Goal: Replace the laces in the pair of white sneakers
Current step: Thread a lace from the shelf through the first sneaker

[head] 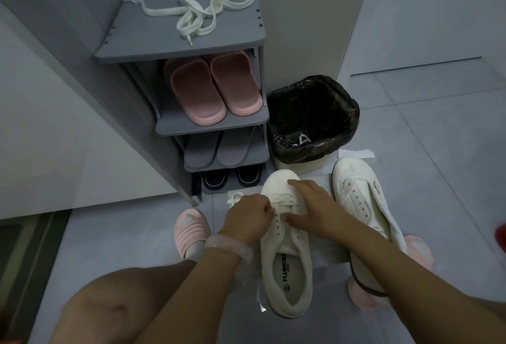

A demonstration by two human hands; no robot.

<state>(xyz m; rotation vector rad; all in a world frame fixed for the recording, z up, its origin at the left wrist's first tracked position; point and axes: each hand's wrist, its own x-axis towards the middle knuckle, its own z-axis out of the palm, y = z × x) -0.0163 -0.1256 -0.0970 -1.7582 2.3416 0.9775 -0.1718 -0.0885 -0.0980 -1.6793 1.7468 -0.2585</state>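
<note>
Far left there's a grey plastic shoe rack (213, 121) with a loose tangle of white flat laces (202, 12) lying on its top shelf, and pink rubber slides (216, 89) one shelf down. Near the rack's foot, the person's left hand (247, 219) is curled tight, pinching a white lace (284, 202) at the left edge of the half-laced white canvas sneaker (284, 256) in the middle. The right hand (315, 206) lies on that same shoe with fingers mostly straight, forefinger stretched toward the toe and thumb pressing by the eyelets. Behind sits a bin with a black plastic liner (312, 116). Just right, the second white sneaker (358, 201) rests unlaced, eyelets bare, touching nothing but the floor sheet.
</note>
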